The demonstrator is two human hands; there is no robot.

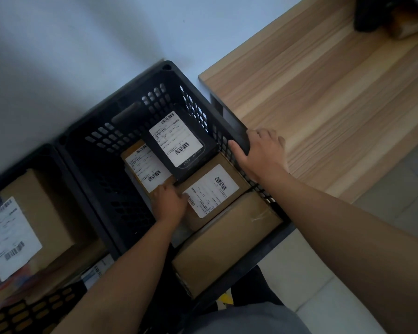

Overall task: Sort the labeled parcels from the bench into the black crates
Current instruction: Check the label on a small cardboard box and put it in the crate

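A black crate (pixel 121 121) stands beside the wooden bench (pixel 323 104) and holds several labeled parcels. A black box (pixel 179 141) with a white label leans against a brown box (pixel 237 174) with a label. A yellow-brown parcel (pixel 140 150) lies to the left. A large plain cardboard box (pixel 227 242) lies nearest me. My left hand (pixel 170 203) reaches down into the crate and touches the left edge of the brown labeled box; its fingers are partly hidden. My right hand (pixel 258 153) grips the crate's right rim, thumb inside.
A second black crate (pixel 46 160) at the left holds a cardboard box (pixel 39 213) with a large white label. A dark object (pixel 372 15) sits at the bench's far corner. White wall lies behind the crates, pale floor at the lower right.
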